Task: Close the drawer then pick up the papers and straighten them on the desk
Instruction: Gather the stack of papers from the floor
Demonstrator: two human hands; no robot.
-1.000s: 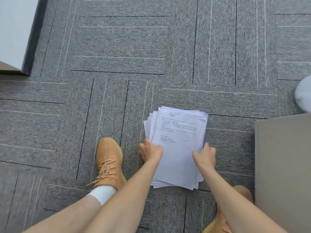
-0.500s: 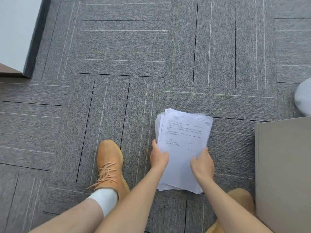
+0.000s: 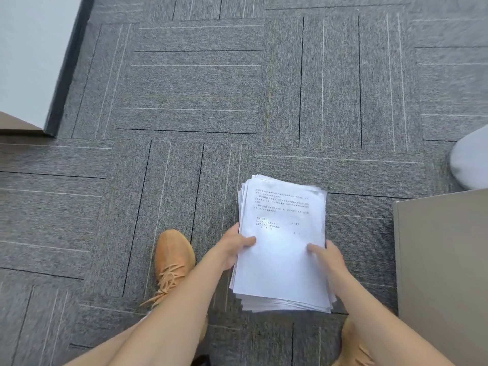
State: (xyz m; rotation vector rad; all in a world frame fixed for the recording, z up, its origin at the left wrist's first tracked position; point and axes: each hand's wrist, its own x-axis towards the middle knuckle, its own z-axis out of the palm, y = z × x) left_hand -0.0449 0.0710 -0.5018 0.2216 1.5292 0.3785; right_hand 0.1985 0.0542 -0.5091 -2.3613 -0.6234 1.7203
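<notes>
A thick stack of white printed papers (image 3: 282,260) is held over the grey carpet, its sheets slightly fanned at the edges. My left hand (image 3: 235,247) grips the stack's left edge, thumb on the top sheet. On the right edge, my right hand (image 3: 326,256) holds the stack the same way, thumb on top. The stack looks lifted a little off the floor. No drawer front can be made out in this view.
A grey cabinet or desk top (image 3: 443,273) fills the lower right. An orange shoe (image 3: 173,260) stands left of the papers, a second (image 3: 353,344) below them. A white wall with dark skirting (image 3: 66,67) runs at upper left. A pale rounded object (image 3: 472,159) sits at the right edge.
Both hands slid from the top of the stack to its side edges and closed on it. The loose sheets have been gathered tighter and the stack has risen off the carpet.
</notes>
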